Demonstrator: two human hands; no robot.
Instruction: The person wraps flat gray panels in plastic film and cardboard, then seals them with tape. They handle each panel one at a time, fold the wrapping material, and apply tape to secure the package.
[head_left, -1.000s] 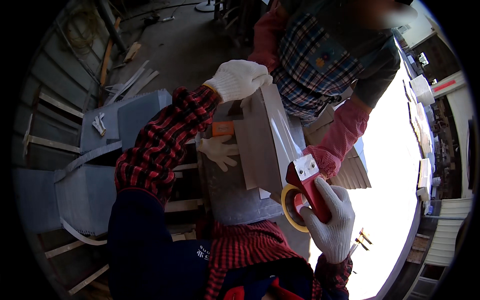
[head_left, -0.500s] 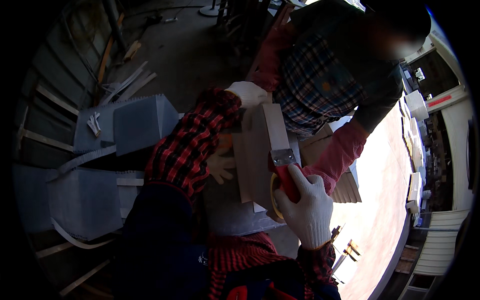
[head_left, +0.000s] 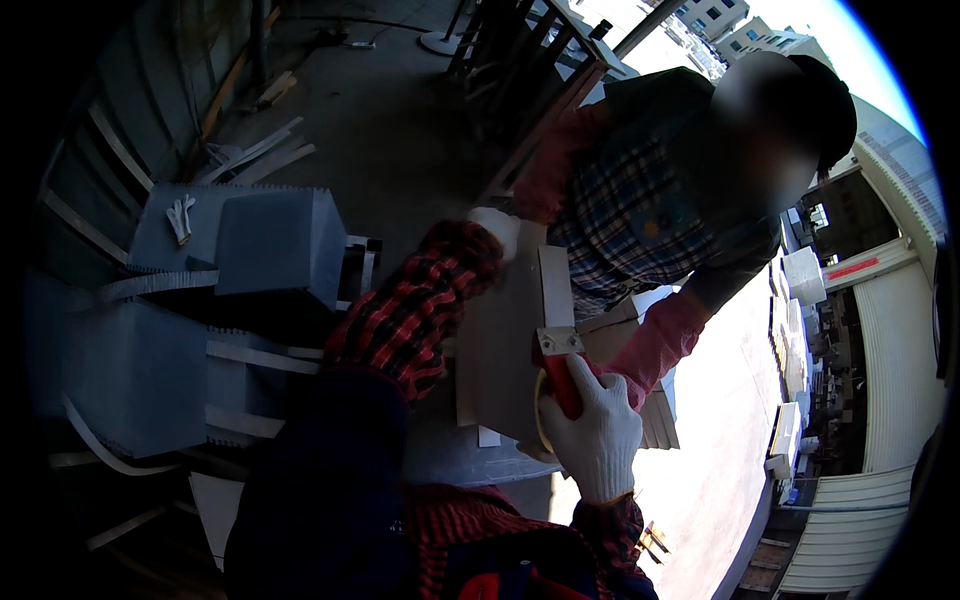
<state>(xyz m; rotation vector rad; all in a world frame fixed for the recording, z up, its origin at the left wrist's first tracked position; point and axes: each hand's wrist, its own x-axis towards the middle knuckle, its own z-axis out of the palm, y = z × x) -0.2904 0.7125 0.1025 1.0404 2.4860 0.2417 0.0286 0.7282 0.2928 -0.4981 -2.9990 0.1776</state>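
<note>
A flat cardboard box (head_left: 500, 340) stands on edge in front of me, with a strip of tape (head_left: 555, 285) along its narrow side. My right hand (head_left: 597, 425), in a white knitted glove, is closed round the red handle of a tape dispenser (head_left: 566, 380). The dispenser's metal head touches the tape strip, and a yellowish roll shows beside the hand. My left hand (head_left: 497, 232), also gloved, grips the box at its far end, its fingers partly hidden. A co-worker's pink sleeve (head_left: 655, 345) reaches close behind the box; that hand is mostly hidden.
A co-worker in a plaid apron (head_left: 625, 190) stands across the box. Grey boxy pieces (head_left: 280, 245) with pale strips and a white glove (head_left: 181, 218) lie at left. Stacked cardboard (head_left: 660, 415) is at right. Below the box is a grey work surface (head_left: 470, 462).
The tape dispenser in my right hand has come a little nearer along the box's edge, leaving a longer tape strip behind it. My view has shifted; my left hand stays at the far end.
</note>
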